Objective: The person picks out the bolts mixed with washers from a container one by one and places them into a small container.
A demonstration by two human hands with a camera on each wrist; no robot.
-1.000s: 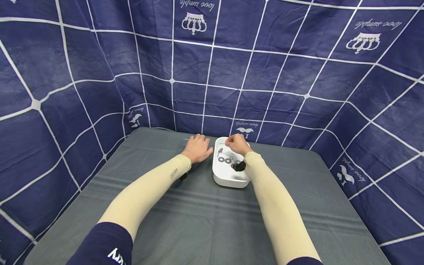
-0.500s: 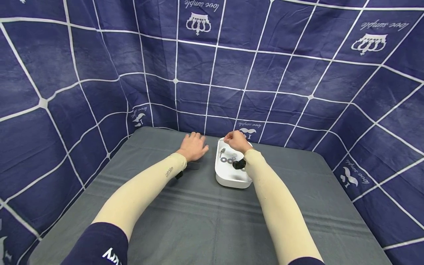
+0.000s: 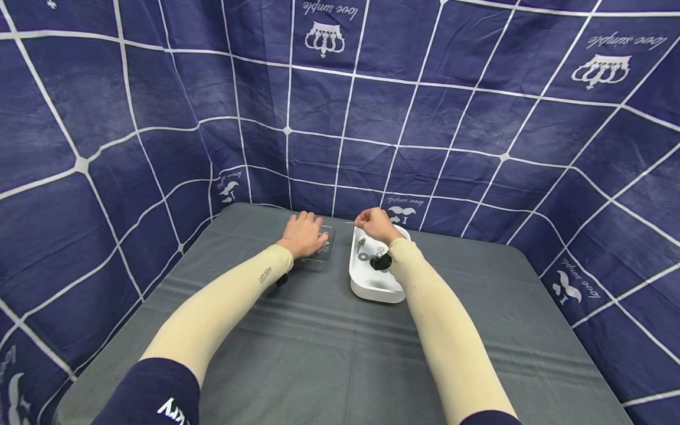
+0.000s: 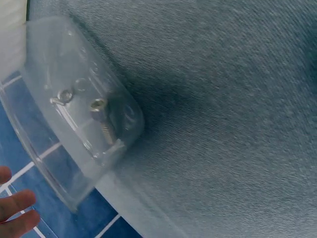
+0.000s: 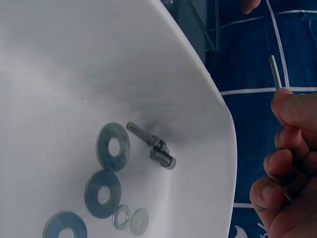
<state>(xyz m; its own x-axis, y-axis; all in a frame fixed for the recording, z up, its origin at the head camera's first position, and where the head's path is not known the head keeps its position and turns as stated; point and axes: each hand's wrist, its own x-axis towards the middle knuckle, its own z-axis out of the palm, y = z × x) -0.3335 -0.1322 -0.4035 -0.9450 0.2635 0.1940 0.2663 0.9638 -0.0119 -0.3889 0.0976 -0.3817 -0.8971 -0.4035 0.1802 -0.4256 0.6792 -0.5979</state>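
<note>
My right hand (image 3: 376,224) pinches a thin silvery metal pin (image 5: 275,72) between thumb and forefinger, above the far end of a white tray (image 5: 74,54). In the tray lie several flat washers (image 5: 104,194) of different sizes and a bolt-like metal piece (image 5: 153,145). My left hand (image 3: 303,234) is spread over a clear plastic box (image 3: 317,263), which it partly hides in the head view; whether it touches the box I cannot tell. Inside the box, a socket-head bolt (image 4: 102,118) and a small ring-ended metal piece (image 4: 63,96) show in the left wrist view.
Both containers stand side by side near the far edge of a grey cloth-covered table (image 3: 319,354). A blue curtain with white lines (image 3: 425,106) hangs behind the table and along its sides.
My left hand has shifted left, bringing the clear box into sight. The right hand has moved slightly left and up with the pin, which now reaches past the tray's rim.
</note>
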